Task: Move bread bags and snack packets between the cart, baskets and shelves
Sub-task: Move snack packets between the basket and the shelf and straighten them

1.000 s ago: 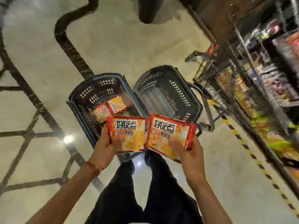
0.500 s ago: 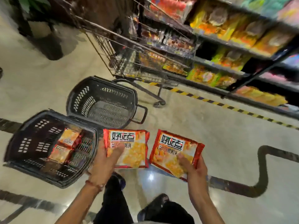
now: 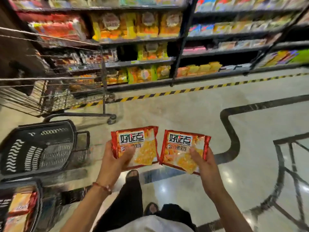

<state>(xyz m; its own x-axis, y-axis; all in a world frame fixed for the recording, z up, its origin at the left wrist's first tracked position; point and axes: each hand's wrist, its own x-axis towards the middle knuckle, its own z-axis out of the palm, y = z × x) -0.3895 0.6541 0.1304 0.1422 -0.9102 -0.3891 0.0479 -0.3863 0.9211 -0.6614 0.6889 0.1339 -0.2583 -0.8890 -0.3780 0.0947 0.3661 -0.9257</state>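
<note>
My left hand (image 3: 115,162) grips a red and orange snack packet (image 3: 138,144) by its lower left side. My right hand (image 3: 203,162) grips a second, matching snack packet (image 3: 181,148) by its lower right side. Both packets are held side by side over the floor, facing the shelves (image 3: 150,62) of packaged goods. An empty dark basket (image 3: 38,148) sits on the floor to my left. Another dark basket (image 3: 37,203) at the bottom left corner holds similar packets (image 3: 21,201). The wire cart (image 3: 55,94) stands at the left, against the shelves.
A yellow and black striped line (image 3: 192,89) runs along the floor below the shelves. My legs and feet (image 3: 133,178) are under the packets. A dark curved inlay (image 3: 232,131) marks the shiny floor at the right.
The view has swung from the two baskets round to the shelves. The baskets now lie at my left. Both hands keep their packets and have spread them slightly apart.
</note>
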